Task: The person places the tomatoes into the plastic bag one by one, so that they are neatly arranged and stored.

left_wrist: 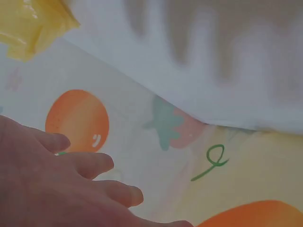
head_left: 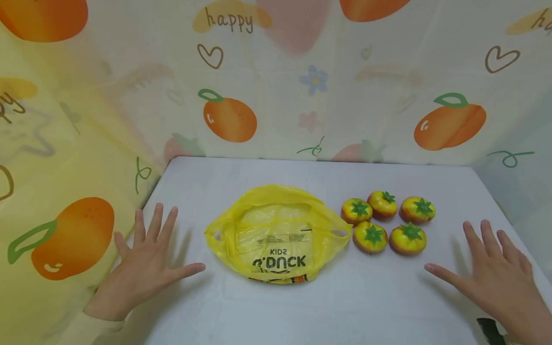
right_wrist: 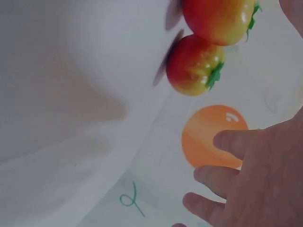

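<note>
A yellow plastic bag lies on the white table with its mouth spread wide and its handles out to both sides. Dark lettering shows on it upside down. Right of it sit several yellow-red persimmons with green leafy tops, grouped close together. My left hand hovers left of the bag, fingers spread, holding nothing. Over the table's right side my right hand is likewise spread and holds nothing, apart from the fruit. The left wrist view catches a corner of the bag; the right wrist view shows two persimmons.
The white table ends at a back edge against a hanging cloth printed with oranges, hearts and words. The same kind of cloth drapes down the left and right sides. A dark strap is at the right wrist.
</note>
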`<state>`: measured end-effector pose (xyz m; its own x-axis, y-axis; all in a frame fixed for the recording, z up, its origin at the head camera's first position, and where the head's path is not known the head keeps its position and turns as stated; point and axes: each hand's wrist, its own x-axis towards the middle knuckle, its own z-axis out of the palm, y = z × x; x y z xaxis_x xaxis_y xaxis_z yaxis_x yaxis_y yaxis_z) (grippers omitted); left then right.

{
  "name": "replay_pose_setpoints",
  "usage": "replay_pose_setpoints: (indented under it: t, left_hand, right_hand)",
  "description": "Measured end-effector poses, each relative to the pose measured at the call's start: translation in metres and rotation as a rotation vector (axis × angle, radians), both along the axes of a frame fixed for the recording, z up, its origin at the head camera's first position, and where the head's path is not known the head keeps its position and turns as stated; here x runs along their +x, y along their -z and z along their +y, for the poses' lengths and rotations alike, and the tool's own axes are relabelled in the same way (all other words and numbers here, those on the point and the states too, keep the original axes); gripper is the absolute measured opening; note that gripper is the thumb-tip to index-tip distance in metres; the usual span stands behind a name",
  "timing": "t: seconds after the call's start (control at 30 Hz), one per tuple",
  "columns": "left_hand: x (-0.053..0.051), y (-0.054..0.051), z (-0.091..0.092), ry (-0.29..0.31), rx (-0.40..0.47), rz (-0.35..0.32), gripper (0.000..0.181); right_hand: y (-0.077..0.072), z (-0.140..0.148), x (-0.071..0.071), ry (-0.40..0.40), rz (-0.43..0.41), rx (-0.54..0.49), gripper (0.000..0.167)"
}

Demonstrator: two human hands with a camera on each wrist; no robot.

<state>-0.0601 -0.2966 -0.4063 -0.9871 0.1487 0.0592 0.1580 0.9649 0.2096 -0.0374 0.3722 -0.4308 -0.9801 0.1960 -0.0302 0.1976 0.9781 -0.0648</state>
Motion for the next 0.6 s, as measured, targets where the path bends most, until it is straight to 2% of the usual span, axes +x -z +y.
replay_pose_setpoints:
  t: [0.27,0.47,0.6]
  left_hand:
    - [-0.011,-0.009,0.022,0.052,0.05,-0.052,0.128]
    - [-0.022,-0.012,0.041,0.131,0.098,-0.062,0.108]
    - [-0.03,-0.013,0.054,0.166,0.159,-0.077,0.096]
  right_hand:
    - [-0.015,-0.024,-0.013,-0.119,0.034,-0.085,0.13]
    - [-0.022,-0.049,-0.023,-0.151,0.017,-0.107,0.117]
    - [-0.023,-0.059,-0.027,-0.172,0.006,-0.113,0.115]
